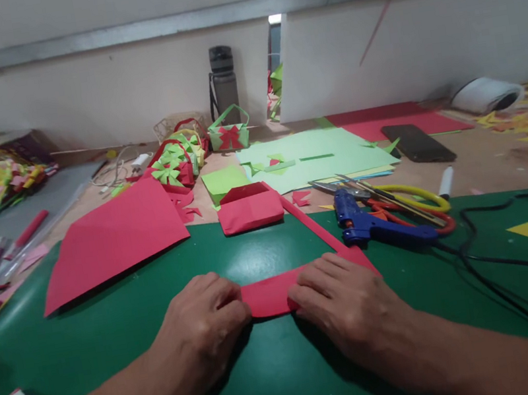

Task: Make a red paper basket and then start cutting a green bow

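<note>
A folded strip of red paper (269,295) lies low over the green mat, held at both ends. My left hand (206,317) closes on its left end, fingers curled and thumb underneath. On the right, my right hand (343,298) pinches the paper the same way, hiding part of it. A thin red strip (310,220) runs from near the right hand toward a small red paper basket body (251,210) just beyond. Farther left rests a large red sheet (115,241).
Right of the hands lie a blue glue gun (373,223) with a looping black cord (492,281) and yellow-handled scissors (418,194). Behind are pale green sheets (321,148), a phone (418,143), finished paper baskets (230,137) and a dark bottle (225,90).
</note>
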`<state>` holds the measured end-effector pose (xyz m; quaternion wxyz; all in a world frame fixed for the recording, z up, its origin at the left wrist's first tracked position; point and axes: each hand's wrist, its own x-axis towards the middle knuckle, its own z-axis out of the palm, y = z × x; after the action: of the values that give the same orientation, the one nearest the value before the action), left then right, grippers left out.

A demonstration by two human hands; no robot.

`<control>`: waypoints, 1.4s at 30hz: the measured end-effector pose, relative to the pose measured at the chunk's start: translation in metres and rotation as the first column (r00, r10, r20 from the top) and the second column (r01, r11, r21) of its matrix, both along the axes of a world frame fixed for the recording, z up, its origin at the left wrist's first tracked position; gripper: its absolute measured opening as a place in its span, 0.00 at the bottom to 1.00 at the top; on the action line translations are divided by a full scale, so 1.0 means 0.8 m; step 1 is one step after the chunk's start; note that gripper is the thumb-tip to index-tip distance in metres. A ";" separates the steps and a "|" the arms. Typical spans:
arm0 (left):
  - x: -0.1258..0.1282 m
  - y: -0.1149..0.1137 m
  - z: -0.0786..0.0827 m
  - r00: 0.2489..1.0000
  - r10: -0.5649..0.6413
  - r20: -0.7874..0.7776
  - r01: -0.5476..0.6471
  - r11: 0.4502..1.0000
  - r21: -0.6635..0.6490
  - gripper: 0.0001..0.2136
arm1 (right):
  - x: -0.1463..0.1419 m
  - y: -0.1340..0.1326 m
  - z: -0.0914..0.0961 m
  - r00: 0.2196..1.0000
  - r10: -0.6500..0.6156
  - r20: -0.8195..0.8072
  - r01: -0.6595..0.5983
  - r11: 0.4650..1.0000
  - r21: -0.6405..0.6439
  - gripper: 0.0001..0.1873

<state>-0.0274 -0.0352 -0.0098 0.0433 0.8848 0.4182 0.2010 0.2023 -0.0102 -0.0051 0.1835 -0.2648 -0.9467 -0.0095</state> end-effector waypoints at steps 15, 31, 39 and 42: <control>-0.015 -0.005 0.004 0.978 0.115 0.172 -0.093 0.987 -0.129 0.11 | -0.003 0.013 -0.004 0.994 -0.076 -0.078 0.065 0.990 -0.128 0.13; -0.012 -0.002 0.012 0.951 0.301 0.068 -0.266 0.911 -0.315 0.12 | -0.002 0.023 0.004 0.977 -0.213 0.028 0.213 0.950 -0.228 0.16; -0.010 0.002 0.009 0.928 0.372 0.014 -0.349 0.884 -0.310 0.10 | -0.009 0.026 0.006 0.969 -0.237 0.075 0.246 0.958 -0.145 0.14; -0.010 0.002 0.010 0.929 0.368 -0.034 -0.359 0.877 -0.319 0.11 | -0.011 0.024 0.008 0.959 -0.260 0.116 0.274 0.954 -0.126 0.13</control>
<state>-0.0351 -0.0335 -0.0016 0.1533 0.7689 0.6030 0.1471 0.1938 0.0089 0.0011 0.1145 -0.4017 -0.9084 0.0196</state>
